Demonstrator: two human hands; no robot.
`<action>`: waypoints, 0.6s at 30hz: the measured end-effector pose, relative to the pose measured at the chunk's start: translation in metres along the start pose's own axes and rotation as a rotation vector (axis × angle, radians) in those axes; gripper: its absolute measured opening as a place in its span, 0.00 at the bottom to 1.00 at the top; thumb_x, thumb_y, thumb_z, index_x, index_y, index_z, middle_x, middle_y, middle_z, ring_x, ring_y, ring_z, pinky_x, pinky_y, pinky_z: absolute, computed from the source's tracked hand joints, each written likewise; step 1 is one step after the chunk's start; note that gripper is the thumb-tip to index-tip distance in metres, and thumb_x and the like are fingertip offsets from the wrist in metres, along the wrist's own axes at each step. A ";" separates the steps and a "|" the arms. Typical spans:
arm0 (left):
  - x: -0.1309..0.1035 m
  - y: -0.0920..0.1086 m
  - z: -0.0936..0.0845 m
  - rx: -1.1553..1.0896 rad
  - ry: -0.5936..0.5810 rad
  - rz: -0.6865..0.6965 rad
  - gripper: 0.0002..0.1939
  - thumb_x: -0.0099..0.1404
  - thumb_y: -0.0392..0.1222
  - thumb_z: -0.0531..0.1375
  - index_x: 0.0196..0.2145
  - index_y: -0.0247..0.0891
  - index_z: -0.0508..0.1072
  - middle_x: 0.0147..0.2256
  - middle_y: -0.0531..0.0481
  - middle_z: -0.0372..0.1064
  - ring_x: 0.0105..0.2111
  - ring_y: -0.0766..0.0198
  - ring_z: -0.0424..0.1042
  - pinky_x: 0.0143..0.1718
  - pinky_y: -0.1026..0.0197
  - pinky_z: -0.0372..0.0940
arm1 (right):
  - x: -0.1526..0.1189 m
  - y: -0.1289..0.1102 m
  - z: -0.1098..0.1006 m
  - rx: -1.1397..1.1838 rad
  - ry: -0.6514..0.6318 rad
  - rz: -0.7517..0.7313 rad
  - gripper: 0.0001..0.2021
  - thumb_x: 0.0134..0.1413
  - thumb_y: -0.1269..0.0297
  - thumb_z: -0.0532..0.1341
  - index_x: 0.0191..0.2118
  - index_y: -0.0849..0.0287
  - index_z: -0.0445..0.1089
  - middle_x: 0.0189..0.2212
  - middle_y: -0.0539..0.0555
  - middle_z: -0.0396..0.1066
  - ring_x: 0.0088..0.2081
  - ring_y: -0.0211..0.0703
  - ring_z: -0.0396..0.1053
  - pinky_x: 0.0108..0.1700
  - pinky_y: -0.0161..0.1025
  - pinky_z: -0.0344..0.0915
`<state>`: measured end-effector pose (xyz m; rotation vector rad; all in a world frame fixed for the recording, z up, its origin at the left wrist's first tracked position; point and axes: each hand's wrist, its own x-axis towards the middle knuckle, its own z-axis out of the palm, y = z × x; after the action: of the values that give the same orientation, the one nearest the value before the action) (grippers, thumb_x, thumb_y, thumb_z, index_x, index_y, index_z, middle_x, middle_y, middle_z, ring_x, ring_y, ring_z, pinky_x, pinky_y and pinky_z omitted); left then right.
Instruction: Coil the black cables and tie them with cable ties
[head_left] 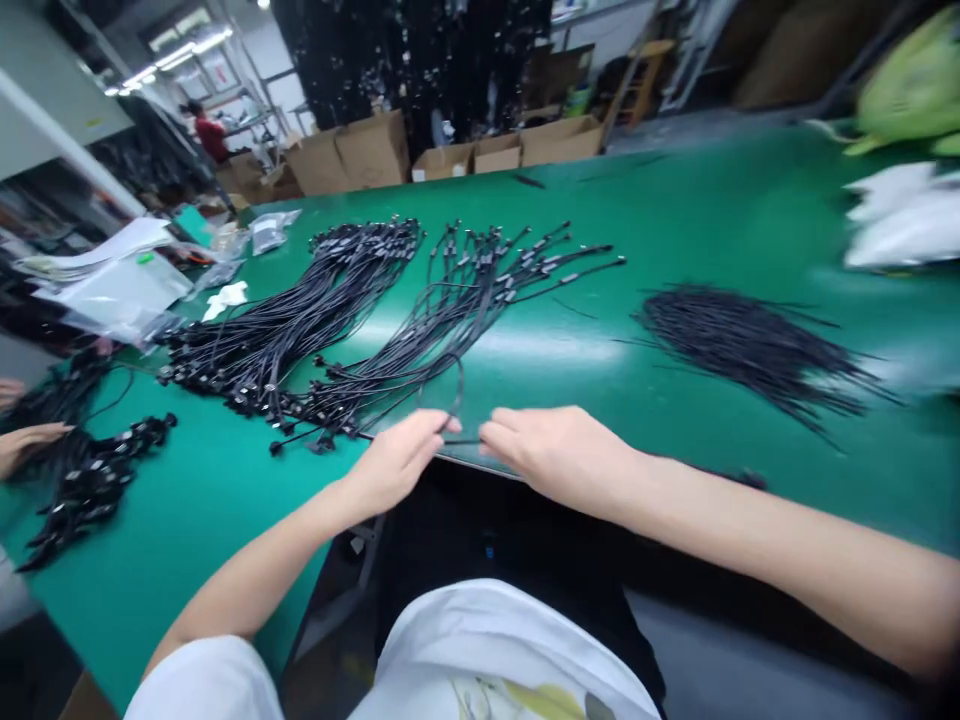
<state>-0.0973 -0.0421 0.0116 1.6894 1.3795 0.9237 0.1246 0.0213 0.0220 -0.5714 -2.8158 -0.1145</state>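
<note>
At the near edge of the green table, my left hand (401, 455) pinches a thin black cable (466, 441). My right hand (559, 455) is closed on the same strand a short way to the right, and a straight stretch of it shows between the two hands. A thin black loop (460, 380) rises just above my left fingertips. Beyond my left hand lies a loose spread of black cables (420, 340) with small connectors at their ends. Behind my right forearm, a dark end (750, 480) pokes out, blurred.
A thicker bundle of cables (300, 300) lies farther left on the green table (570, 370). Thin black strips (742, 345) are heaped at the right. Another person's hand (30, 445) touches cables at far left. Plastic bags and papers (112, 270) lie behind; cardboard boxes (375, 150) stand beyond.
</note>
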 end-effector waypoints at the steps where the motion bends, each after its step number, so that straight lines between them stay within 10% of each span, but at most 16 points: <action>1: -0.001 0.002 0.010 -0.034 -0.099 -0.024 0.12 0.68 0.48 0.54 0.43 0.44 0.75 0.34 0.47 0.71 0.38 0.59 0.71 0.46 0.54 0.65 | 0.005 0.005 -0.006 -0.011 0.014 0.049 0.12 0.66 0.61 0.53 0.32 0.60 0.67 0.27 0.52 0.68 0.26 0.37 0.65 0.25 0.37 0.45; 5: -0.003 0.004 0.010 -0.497 -0.216 -0.250 0.15 0.67 0.53 0.55 0.39 0.41 0.75 0.18 0.59 0.47 0.17 0.70 0.49 0.20 0.64 0.57 | -0.007 0.056 -0.012 0.072 0.020 0.195 0.14 0.66 0.55 0.53 0.37 0.59 0.69 0.32 0.53 0.71 0.31 0.39 0.68 0.28 0.35 0.51; 10: -0.007 0.015 -0.038 -0.849 0.172 -0.196 0.13 0.69 0.48 0.54 0.40 0.41 0.76 0.18 0.59 0.35 0.16 0.69 0.36 0.12 0.69 0.44 | -0.050 0.095 0.016 0.249 0.184 0.292 0.15 0.68 0.58 0.48 0.43 0.59 0.70 0.36 0.54 0.73 0.36 0.41 0.70 0.37 0.36 0.61; 14: -0.003 0.019 -0.042 -0.872 0.408 -0.054 0.14 0.70 0.46 0.52 0.48 0.41 0.73 0.17 0.60 0.45 0.16 0.71 0.47 0.18 0.71 0.56 | -0.060 0.065 0.036 0.110 0.232 0.238 0.15 0.67 0.65 0.47 0.46 0.62 0.70 0.31 0.55 0.71 0.29 0.40 0.68 0.31 0.37 0.58; 18: 0.009 0.009 -0.003 -0.432 0.242 -0.027 0.15 0.67 0.50 0.57 0.40 0.35 0.74 0.28 0.51 0.71 0.29 0.67 0.70 0.38 0.63 0.67 | -0.049 0.005 0.027 0.123 0.107 -0.067 0.16 0.66 0.69 0.48 0.30 0.60 0.68 0.22 0.51 0.67 0.22 0.37 0.62 0.28 0.37 0.53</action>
<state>-0.0948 -0.0345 0.0214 1.2612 1.2368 1.3360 0.1632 0.0108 -0.0168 -0.4306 -2.7151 0.0154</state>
